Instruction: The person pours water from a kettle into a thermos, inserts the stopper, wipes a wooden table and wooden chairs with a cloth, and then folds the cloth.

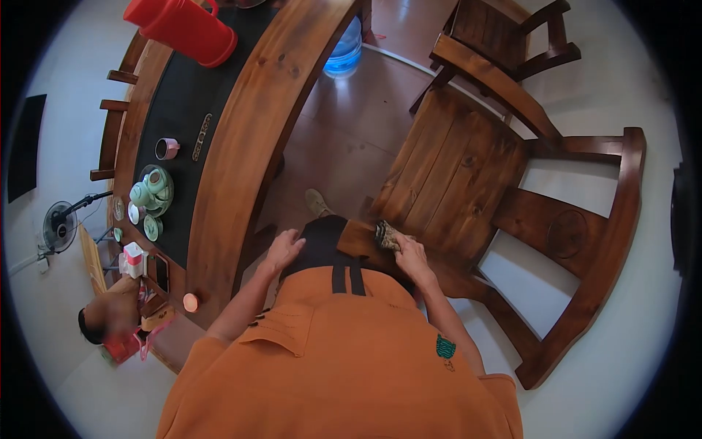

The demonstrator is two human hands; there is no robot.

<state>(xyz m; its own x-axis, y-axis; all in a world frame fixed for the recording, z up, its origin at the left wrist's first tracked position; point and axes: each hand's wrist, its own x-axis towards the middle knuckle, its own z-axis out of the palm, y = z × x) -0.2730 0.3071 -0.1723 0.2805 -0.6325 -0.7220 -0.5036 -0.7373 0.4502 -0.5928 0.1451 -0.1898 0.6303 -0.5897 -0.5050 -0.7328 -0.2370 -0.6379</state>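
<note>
My right hand [412, 259] is closed around a bunched, mottled rag [387, 235], dark at its far end. The rag is at the near arm of a brown wooden chair [446, 172], against or just above the wood; exact contact is hard to tell. My left hand [284, 252] hangs beside my left thigh, fingers partly spread, holding nothing. It is nearest to the curved edge of the wooden tea table [241, 139].
On the table's black inlay stand a red thermos [194, 33], a pink mug [167, 149] and a green tea set [151, 189]. A second chair [490, 33] and a blue water jug [344, 55] are farther off. Another person [110, 314] sits at the table's left end.
</note>
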